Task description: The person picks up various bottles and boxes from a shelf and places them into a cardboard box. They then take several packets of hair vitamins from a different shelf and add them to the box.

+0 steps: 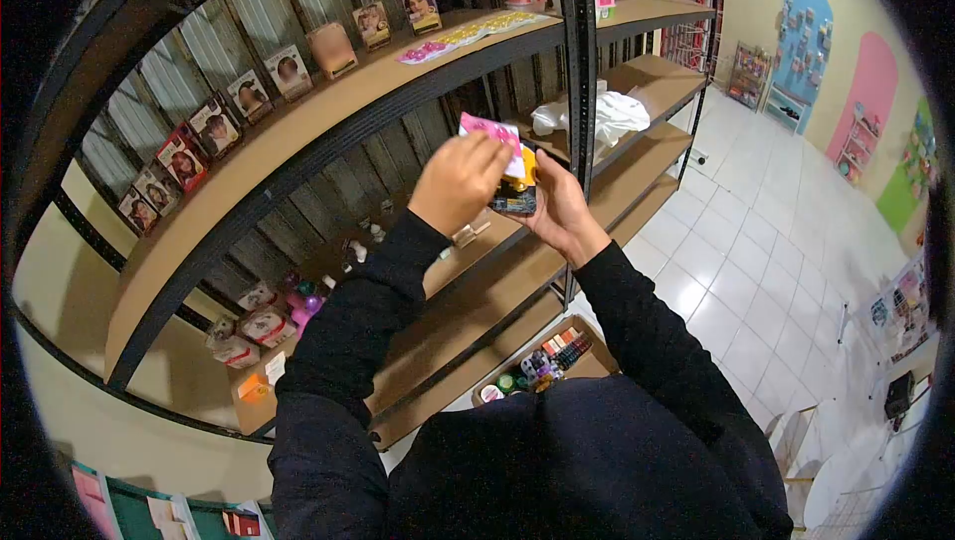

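My left hand (461, 182) is closed on a small pink-and-white packet (505, 140), held above the middle shelf. Close against it, my right hand (563, 210) grips a small stack of packets (515, 200), dark with a yellow one among them. My left fingers partly cover the pink packet, and the print on the packets is too small to read. On the upper shelf (348, 107) beyond my hands lie flat pink packets (426, 51) and a row of yellow packets (487, 31).
Several small boxes (288, 73) with portraits line the upper shelf. A black metal post (577, 63) rises just beyond my right hand. White plastic (622, 114) lies on the shelf to the right. Below, a cardboard box (587, 336) holds assorted bottles and jars.
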{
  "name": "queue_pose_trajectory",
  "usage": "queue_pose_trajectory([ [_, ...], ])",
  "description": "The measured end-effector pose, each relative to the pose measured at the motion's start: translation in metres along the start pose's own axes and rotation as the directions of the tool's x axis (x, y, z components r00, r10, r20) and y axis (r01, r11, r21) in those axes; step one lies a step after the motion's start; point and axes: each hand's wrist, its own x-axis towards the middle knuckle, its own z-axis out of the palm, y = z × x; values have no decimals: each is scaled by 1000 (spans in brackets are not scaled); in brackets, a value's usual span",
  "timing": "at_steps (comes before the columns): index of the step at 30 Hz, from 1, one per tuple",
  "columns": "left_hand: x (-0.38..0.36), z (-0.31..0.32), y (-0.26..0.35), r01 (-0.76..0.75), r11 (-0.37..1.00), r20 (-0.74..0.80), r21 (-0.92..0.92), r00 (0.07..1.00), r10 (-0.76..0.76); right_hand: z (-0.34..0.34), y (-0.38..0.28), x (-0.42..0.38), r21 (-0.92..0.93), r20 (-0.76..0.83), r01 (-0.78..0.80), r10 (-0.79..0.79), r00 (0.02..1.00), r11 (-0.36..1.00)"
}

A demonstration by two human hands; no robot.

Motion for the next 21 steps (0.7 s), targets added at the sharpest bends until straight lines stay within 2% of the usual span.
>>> queue_pose_trajectory([
  [1,-3,7,6,11,999,18,-44,1000,-10,2,-2,-2,-2,18,9,-9,1000,1000],
  [2,-5,10,10,19,995,40,-97,999,-15,6,-4,-6,-12,-53,-4,4,999,1000],
  [5,-3,12,16,48,970,100,-237,995,-25,-20,0,1,-60,-54,15,-18,998,998],
  [6,-2,11,18,62,958,119,-280,992,-29,-24,-1,0,-6,-53,25,-25,998,1000],
  [10,5,9,22,86,877,157,-473,988,-12,-36,-8,-9,-48,-111,59,-64,992,997],
  [13,23,8,7,118,913,97,-390,991,-87,-46,-12,-6,-15,-119,53,-55,991,998],
  [14,31,13,-5,130,941,26,-313,991,-128,-46,-15,-7,-41,-147,65,-71,987,997],
  [17,52,24,-52,290,948,16,-133,957,-291,-60,-24,-10,-76,-180,61,-74,981,995],
  [19,56,37,-87,407,909,119,92,902,-416,-71,-26,-11,-50,-190,54,-62,980,997],
  [21,59,55,-124,517,846,232,132,814,-533,-71,-30,-16,-43,-219,52,-60,974,998],
])
